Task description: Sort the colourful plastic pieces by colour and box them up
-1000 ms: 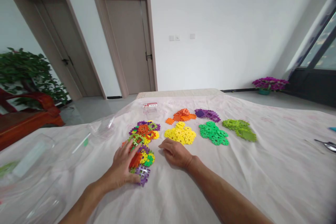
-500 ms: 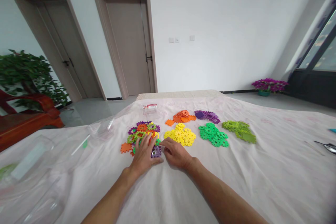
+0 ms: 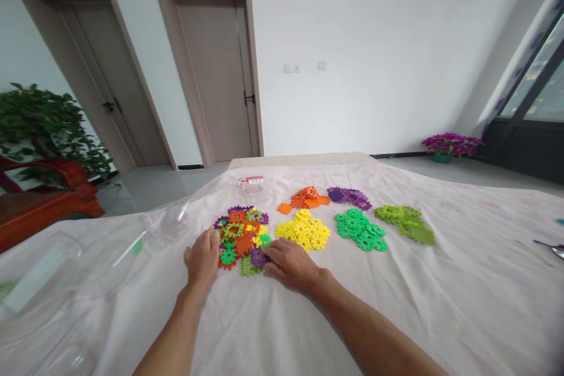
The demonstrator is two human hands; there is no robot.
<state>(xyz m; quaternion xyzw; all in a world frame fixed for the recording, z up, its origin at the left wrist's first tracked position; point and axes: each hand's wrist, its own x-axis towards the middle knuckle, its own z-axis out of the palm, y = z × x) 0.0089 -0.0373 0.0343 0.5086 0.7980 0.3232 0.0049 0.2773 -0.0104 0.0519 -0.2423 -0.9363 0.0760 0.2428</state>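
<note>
A mixed pile of toothed and flower-shaped plastic connector pieces point(image 3: 244, 244), in purple, orange, yellow and two greens, lies on the cloth between my hands. At its left edge is my left hand point(image 3: 202, 259), fingers together and curled, fingertips by the pile; whatever they hold is hidden. My right hand point(image 3: 288, 264) is closed at the lower right edge, its fingertips and thumb on a purple square piece point(image 3: 258, 257). A light green piece point(image 3: 249, 267) lies just below the pile. A yellow heap point(image 3: 304, 230) sits right behind my right hand.
Sorted heaps of orange point(image 3: 305, 200), purple point(image 3: 349, 197), green point(image 3: 360, 229) and lime pieces point(image 3: 406, 223) stand farther back and right. Clear plastic containers point(image 3: 101, 252) crowd the left. A small labelled packet point(image 3: 251, 180) lies at the back. A spoon point(image 3: 556, 249) is at the right edge.
My left hand has moved left off the top of the mixed pile to its left side, uncovering pieces. My right hand has shifted slightly left and down onto the purple piece.
</note>
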